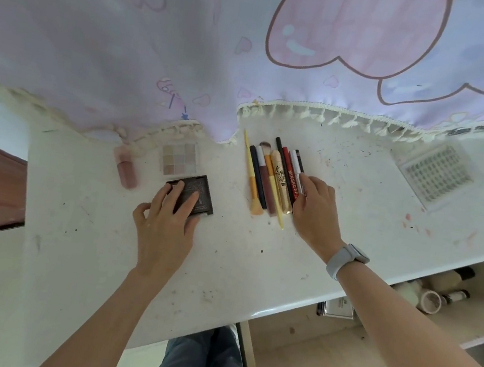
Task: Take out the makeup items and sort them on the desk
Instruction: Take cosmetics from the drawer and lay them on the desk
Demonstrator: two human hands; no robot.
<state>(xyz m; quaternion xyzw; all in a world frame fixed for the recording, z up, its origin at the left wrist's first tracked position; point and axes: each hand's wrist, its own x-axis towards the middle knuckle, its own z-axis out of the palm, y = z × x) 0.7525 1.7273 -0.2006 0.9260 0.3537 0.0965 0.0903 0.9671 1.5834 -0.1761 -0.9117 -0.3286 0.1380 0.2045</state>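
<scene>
A black compact (198, 195) lies flat on the white desk (238, 261), and my left hand (165, 222) rests on its near left part with straight fingers. Behind it sit a pale eyeshadow palette (179, 159) and a pink tube (127, 167). To the right, several pens, tubes and brushes (272, 181) lie side by side in a row. My right hand (314, 208) touches the right edge of that row, its fingertips on a thin clear-and-white stick (295, 163). A grey watch (345, 260) is on that wrist.
A pink and lilac curtain (194, 34) with a fringe hangs over the desk's far side. A clear lash tray (435, 174) lies at the far right. Below the desk's right edge, an open shelf (453, 296) holds bottles and a tape roll. My legs (201, 362) are under the desk.
</scene>
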